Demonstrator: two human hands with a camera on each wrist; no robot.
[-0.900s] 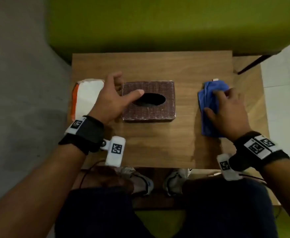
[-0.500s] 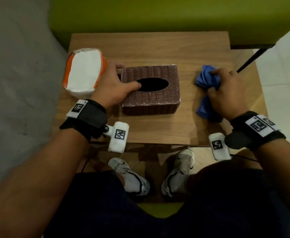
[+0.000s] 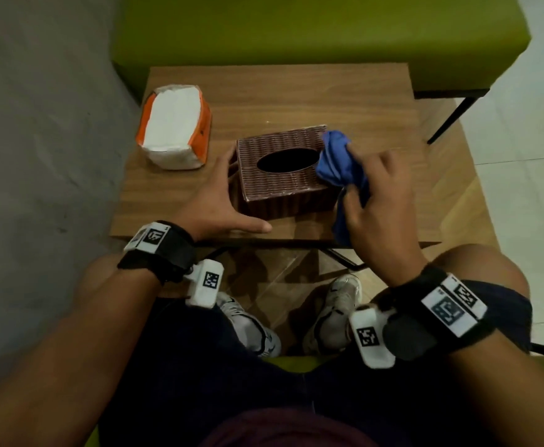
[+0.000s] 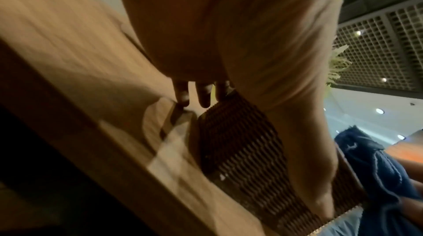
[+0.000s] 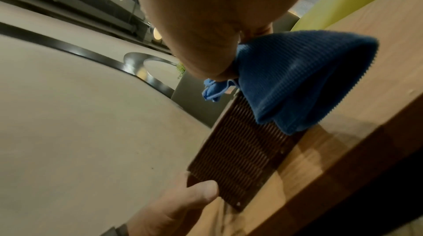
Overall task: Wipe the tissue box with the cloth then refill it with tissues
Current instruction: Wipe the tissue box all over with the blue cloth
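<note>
A brown woven tissue box (image 3: 280, 182) with an empty oval opening stands in the middle of the wooden table (image 3: 296, 98). My left hand (image 3: 219, 195) braces its left end with spread, straight fingers, and the thumb (image 5: 194, 196) lies along the front lower edge. My right hand (image 3: 380, 195) grips a bunched blue cloth (image 3: 338, 159) and presses it on the right end of the box top. A loose tail of the cloth (image 5: 297, 77) hangs down over the box's right side (image 5: 240, 149). In the left wrist view the box (image 4: 240, 149) and the cloth (image 4: 384, 167) both show.
An orange-and-white tissue pack (image 3: 174, 130) lies at the table's back left. A green sofa (image 3: 296, 33) stands behind the table, and a grey wall runs along the left. The table's front edge (image 3: 264, 238) is just below my left thumb. My shoes (image 3: 257, 330) are underneath.
My right hand lifted the cloth off the table at the right and brought it left onto the box top. My left hand slid from the box top to its left end.
</note>
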